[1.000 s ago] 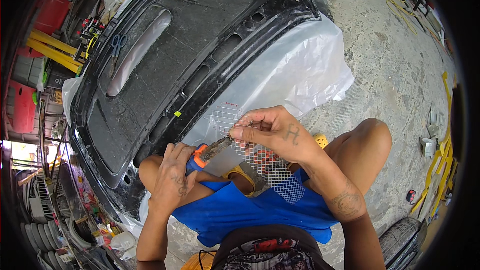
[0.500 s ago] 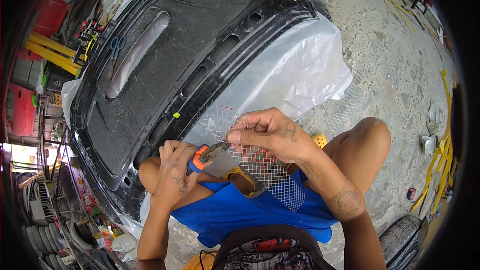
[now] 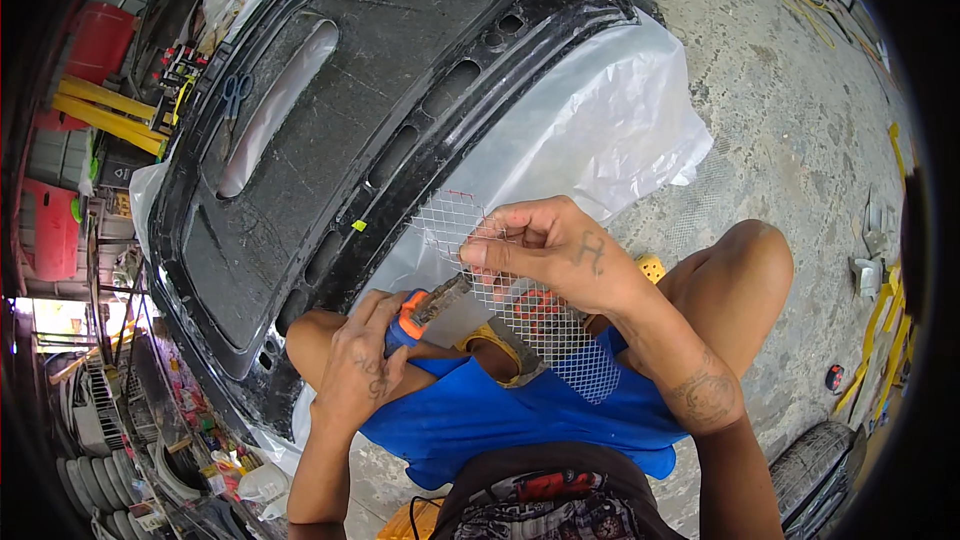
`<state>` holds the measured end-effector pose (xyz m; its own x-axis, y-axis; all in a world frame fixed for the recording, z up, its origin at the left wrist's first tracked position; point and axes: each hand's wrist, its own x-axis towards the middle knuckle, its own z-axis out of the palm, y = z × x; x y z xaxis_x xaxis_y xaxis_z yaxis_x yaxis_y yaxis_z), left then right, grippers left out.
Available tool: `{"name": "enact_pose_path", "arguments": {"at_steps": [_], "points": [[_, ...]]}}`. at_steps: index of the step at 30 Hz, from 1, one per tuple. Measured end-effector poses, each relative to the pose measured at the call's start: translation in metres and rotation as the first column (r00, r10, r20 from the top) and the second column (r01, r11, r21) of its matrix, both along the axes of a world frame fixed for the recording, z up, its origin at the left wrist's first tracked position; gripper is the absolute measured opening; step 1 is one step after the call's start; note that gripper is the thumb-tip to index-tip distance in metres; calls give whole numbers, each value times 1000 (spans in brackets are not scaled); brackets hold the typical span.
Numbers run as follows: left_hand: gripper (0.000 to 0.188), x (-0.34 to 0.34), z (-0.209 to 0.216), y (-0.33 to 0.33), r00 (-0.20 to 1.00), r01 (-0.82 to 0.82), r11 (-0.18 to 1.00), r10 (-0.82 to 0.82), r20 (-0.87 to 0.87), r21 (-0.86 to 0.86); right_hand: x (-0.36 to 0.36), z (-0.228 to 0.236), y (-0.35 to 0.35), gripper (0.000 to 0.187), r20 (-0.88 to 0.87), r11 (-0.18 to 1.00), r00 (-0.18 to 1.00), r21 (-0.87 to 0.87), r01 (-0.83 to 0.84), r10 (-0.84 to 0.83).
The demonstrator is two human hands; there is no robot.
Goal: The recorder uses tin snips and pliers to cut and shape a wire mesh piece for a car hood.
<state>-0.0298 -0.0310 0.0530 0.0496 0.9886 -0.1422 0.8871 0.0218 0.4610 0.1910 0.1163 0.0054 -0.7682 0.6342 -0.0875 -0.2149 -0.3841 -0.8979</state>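
My left hand point(image 3: 362, 360) is closed round the orange-and-blue handles of a pair of pliers point(image 3: 408, 323). Their worn dark jaws point right, toward a strip of silver wire mesh point(image 3: 548, 335). Just below my right fingertips the jaws end at the mesh's left side; whether they touch it I cannot tell. My right hand point(image 3: 555, 255) pinches the mesh between thumb and fingers near its upper part. The strip slants from beside the black car panel point(image 3: 400, 50) down over my lap, its upper edge marked in red.
White plastic sheeting point(image 3: 590, 120) spreads under the panel. Blue-handled scissors point(image 3: 236, 95) lie on it, near a long slot. A small yellow-green piece point(image 3: 359, 226) rests on its near edge. At lower right is a tyre point(image 3: 800, 470). Cluttered shelving lines the left side.
My right hand has lifted the mesh slightly, and its fingertips are farther from the pliers' jaws. My left hand still grips the pliers. The whole view has shifted a little.
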Motion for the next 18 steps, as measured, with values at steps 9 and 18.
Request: {"name": "enact_pose_path", "arguments": {"at_steps": [9, 18], "points": [[55, -9, -9, -1, 998, 56, 998, -55, -32, 34, 0, 1, 1, 19, 5, 999, 1000, 40, 13, -13], [43, -16, -23, 3, 995, 97, 985, -101, 21, 145, -2, -1, -2, 24, -154, 979, 982, -152, -136, 113]]}}
